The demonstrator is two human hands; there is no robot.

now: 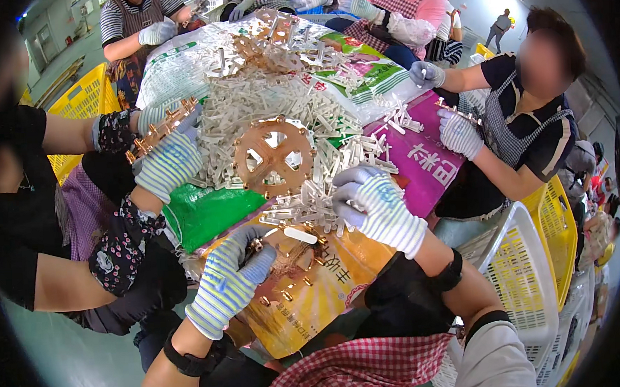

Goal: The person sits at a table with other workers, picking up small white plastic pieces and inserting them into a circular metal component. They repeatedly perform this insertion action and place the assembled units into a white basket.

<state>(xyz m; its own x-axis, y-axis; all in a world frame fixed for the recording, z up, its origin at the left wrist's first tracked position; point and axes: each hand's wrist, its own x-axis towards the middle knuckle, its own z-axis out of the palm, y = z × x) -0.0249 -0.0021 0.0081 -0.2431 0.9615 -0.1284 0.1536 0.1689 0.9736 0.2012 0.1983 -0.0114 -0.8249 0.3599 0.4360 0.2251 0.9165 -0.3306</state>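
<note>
My left hand (225, 285), in a blue-and-white striped glove, is closed with thumb and fingers round a small copper-coloured metal piece (257, 245). My right hand (379, 207), gloved the same way, has its fingers curled in at the near right edge of the pile; what they hold, if anything, is hidden. Between my hands a longer white strip (300, 234) lies beside small brassy pieces. Several more copper-coloured pieces (287, 295) are scattered on the yellow sack (279, 332) in front of me. Just beyond stands a brown wheel-shaped frame (276, 185) with knobs around its rim.
A heap of white plastic strips (236, 120) covers the sacks in the middle. At left, a co-worker's gloved hands hold a coppery knobbed part (159, 131); another co-worker's hand (460, 133) is at right. White (521, 280) and yellow baskets (556, 230) stand at right.
</note>
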